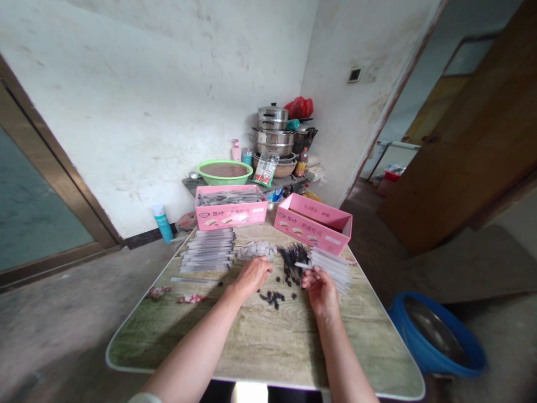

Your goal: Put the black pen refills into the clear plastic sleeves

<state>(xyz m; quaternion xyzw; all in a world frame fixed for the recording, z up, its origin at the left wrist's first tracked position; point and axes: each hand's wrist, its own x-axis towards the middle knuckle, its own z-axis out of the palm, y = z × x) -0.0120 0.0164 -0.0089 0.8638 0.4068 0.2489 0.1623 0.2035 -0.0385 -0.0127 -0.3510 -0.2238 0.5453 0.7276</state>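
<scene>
Grey plastic: 1 tube [301,265] pinched in right hand [321,288], left hand [253,276] curled.

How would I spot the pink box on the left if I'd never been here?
Find the wood-patterned table; look along its far edge. The left pink box stands there, in front of the green basin. Grey tubes show inside it, while none show in the right pink box.

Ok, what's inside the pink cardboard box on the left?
The pink cardboard box holds a heap of thin grey pen-like sticks, lying mostly lengthwise. Only the upper ones show; whatever lies beneath is hidden by them and the front wall.
</scene>
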